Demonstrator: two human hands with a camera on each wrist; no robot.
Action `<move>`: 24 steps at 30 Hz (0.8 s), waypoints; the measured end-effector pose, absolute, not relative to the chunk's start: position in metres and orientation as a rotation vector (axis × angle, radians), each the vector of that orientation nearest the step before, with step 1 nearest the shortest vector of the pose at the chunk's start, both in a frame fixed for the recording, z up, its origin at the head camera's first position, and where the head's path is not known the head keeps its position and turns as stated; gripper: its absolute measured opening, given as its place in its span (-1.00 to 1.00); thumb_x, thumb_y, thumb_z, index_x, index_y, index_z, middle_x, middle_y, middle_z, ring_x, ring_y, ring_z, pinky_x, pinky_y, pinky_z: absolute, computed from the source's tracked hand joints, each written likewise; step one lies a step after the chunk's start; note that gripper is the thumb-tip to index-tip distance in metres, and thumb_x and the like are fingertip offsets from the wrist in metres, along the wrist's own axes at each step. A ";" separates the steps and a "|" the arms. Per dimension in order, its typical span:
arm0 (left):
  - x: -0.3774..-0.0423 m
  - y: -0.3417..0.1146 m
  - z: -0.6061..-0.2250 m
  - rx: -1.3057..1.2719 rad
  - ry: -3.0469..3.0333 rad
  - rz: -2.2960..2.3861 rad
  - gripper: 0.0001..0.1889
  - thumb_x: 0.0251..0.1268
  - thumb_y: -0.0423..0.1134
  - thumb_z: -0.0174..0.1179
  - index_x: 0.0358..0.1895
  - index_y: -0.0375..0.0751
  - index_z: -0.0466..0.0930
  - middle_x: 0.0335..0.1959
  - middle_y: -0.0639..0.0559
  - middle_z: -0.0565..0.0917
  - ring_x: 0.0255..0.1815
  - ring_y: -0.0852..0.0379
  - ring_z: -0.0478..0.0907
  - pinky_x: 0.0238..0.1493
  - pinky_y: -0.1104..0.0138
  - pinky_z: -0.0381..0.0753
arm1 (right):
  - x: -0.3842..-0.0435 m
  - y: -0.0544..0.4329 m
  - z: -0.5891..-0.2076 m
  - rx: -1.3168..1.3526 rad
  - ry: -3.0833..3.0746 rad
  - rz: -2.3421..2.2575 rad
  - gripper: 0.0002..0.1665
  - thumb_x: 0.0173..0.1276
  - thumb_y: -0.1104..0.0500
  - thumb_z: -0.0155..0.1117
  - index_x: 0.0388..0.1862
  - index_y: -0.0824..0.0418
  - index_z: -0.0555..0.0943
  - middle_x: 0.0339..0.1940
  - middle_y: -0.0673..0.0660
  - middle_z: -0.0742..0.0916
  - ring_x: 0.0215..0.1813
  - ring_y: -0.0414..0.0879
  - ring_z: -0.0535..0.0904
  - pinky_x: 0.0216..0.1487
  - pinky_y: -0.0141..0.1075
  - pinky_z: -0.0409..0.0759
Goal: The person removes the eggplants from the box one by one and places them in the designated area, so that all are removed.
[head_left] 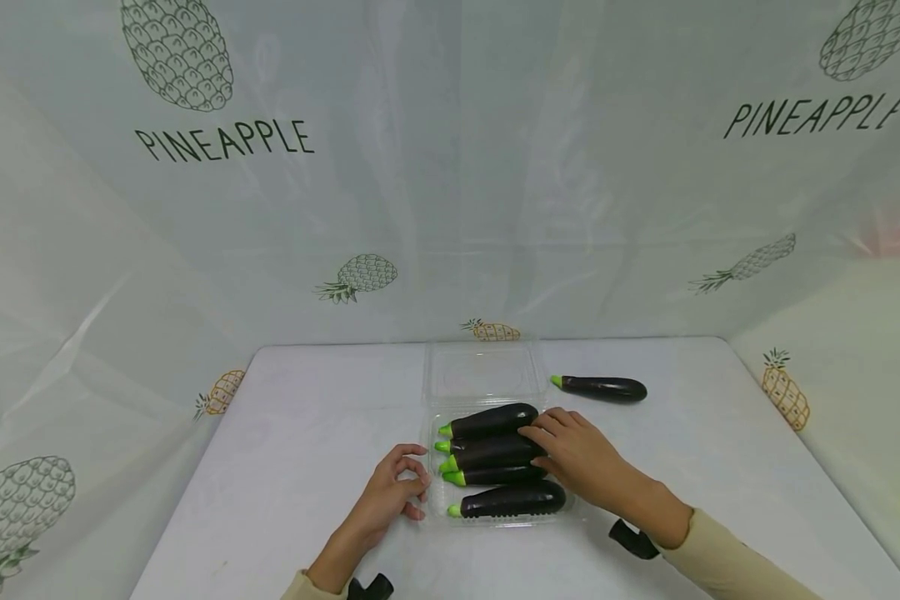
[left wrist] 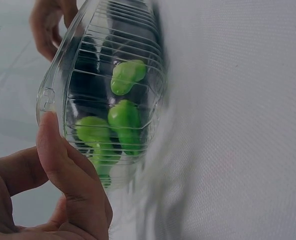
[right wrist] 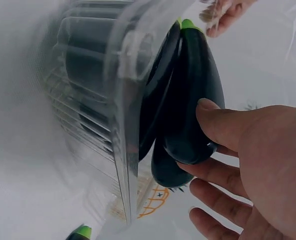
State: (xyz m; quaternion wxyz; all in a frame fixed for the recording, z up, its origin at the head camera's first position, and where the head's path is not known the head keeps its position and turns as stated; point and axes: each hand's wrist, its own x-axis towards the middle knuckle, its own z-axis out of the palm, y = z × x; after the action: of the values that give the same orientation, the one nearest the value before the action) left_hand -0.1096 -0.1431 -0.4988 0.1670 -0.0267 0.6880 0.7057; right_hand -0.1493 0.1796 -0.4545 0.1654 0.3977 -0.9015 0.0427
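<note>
A clear plastic clamshell container (head_left: 438, 500) holds several dark eggplants with green stems. My right hand (head_left: 581, 458) is at the container's right side and grips the blunt end of an eggplant (right wrist: 195, 85) that lies on top of others. Its thumb presses one face, and the index finger is against the end. At the left side, my left hand (head_left: 392, 492) has loosely bent fingers. One fingertip touches the container's rim in the left wrist view. The nearest eggplant (head_left: 513, 498) lies along the container's front side, with its stem to the left.
Behind the base, the container's clear lid (head_left: 483, 372) lies folded back on the white table (head_left: 330, 392). Another eggplant (head_left: 603, 389) lies on the table at the back right. A pineapple-print curtain (head_left: 450, 183) hangs behind the table's far edge.
</note>
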 end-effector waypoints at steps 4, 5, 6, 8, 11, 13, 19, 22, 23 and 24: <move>-0.109 -0.143 -0.498 -0.072 1.956 2.010 -0.48 0.41 -0.50 0.20 0.39 -0.42 0.30 -0.19 -0.02 0.49 -0.37 0.12 0.53 -0.58 0.40 0.66 | -0.147 0.182 -0.451 1.128 -2.549 0.129 -0.41 0.14 0.12 0.71 0.14 0.19 0.70 -0.03 0.06 0.75 0.09 0.02 0.65 0.12 -0.08 0.72; -0.109 -0.143 -0.498 -0.072 1.957 2.009 -0.48 0.42 -0.50 0.20 0.39 -0.42 0.30 -0.19 -0.02 0.49 -0.37 0.12 0.53 -0.58 0.40 0.66 | -0.147 0.182 -0.450 1.128 -2.542 0.137 -0.41 0.14 0.12 0.71 0.15 0.19 0.70 -0.02 0.06 0.75 0.09 0.02 0.66 0.12 -0.08 0.72; -0.109 -0.143 -0.498 -0.071 1.956 2.009 -0.48 0.42 -0.50 0.20 0.39 -0.43 0.30 -0.19 -0.02 0.49 -0.37 0.12 0.53 -0.58 0.40 0.66 | -0.146 0.183 -0.448 1.128 -2.532 0.149 -0.40 0.13 0.13 0.71 0.15 0.19 0.70 -0.02 0.06 0.75 0.09 0.02 0.66 0.12 -0.07 0.72; -0.109 -0.143 -0.497 -0.071 1.955 2.008 -0.48 0.43 -0.50 0.20 0.39 -0.43 0.30 -0.19 -0.02 0.49 -0.36 0.13 0.53 -0.58 0.40 0.66 | -0.145 0.185 -0.445 1.131 -2.507 0.172 -0.39 0.12 0.14 0.72 0.16 0.19 0.71 -0.02 0.05 0.75 0.09 0.02 0.66 0.12 -0.07 0.72; -0.109 -0.143 -0.498 -0.072 1.952 2.009 -0.48 0.42 -0.50 0.20 0.39 -0.43 0.30 -0.20 -0.02 0.49 -0.36 0.13 0.53 -0.58 0.41 0.66 | -0.144 0.189 -0.440 1.132 -2.465 0.208 -0.37 0.09 0.17 0.73 0.16 0.19 0.71 -0.01 0.04 0.75 0.09 0.02 0.65 0.11 -0.05 0.72; -0.109 -0.143 -0.498 -0.071 1.950 2.012 -0.48 0.42 -0.50 0.20 0.39 -0.44 0.29 -0.20 -0.02 0.49 -0.36 0.13 0.54 -0.58 0.41 0.66 | -0.144 0.193 -0.438 1.127 -2.439 0.226 -0.35 0.06 0.19 0.74 0.17 0.18 0.71 0.00 0.03 0.74 0.09 0.02 0.65 0.11 -0.04 0.72; -0.109 -0.143 -0.499 -0.069 1.949 2.015 -0.46 0.40 -0.50 0.20 0.39 -0.44 0.29 -0.20 -0.02 0.48 -0.37 0.14 0.53 -0.57 0.41 0.65 | -0.147 0.207 -0.430 1.091 -2.409 0.276 -0.29 0.01 0.25 0.74 0.20 0.16 0.70 0.05 0.02 0.74 0.11 0.03 0.63 0.13 0.01 0.72; -0.109 -0.143 -0.500 -0.072 1.947 2.016 -0.46 0.40 -0.50 0.20 0.39 -0.44 0.29 -0.20 -0.01 0.49 -0.37 0.14 0.54 -0.57 0.41 0.66 | -0.148 0.216 -0.427 1.065 -2.407 0.291 -0.29 0.01 0.26 0.72 0.21 0.18 0.70 0.07 0.05 0.75 0.11 0.05 0.64 0.09 0.03 0.73; -0.109 -0.143 -0.500 -0.073 1.946 2.016 -0.46 0.40 -0.50 0.20 0.39 -0.43 0.29 -0.20 -0.02 0.49 -0.37 0.14 0.54 -0.57 0.41 0.66 | -0.149 0.220 -0.426 1.054 -2.407 0.296 -0.29 0.02 0.26 0.71 0.21 0.18 0.70 0.08 0.07 0.75 0.11 0.07 0.64 0.08 0.05 0.73; -0.109 -0.143 -0.500 -0.070 1.948 2.014 -0.46 0.40 -0.51 0.20 0.39 -0.43 0.29 -0.19 -0.01 0.48 -0.36 0.14 0.54 -0.57 0.41 0.66 | -0.150 0.223 -0.425 1.044 -2.408 0.302 -0.30 0.03 0.26 0.70 0.21 0.19 0.70 0.08 0.08 0.75 0.11 0.08 0.65 0.07 0.06 0.72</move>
State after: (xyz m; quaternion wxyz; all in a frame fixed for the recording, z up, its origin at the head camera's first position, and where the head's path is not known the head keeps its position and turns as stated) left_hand -0.1092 -0.1431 -0.4999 0.1684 -0.0246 0.6851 0.7082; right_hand -0.1497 0.2234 -0.4248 0.2472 0.3830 -0.8831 0.1109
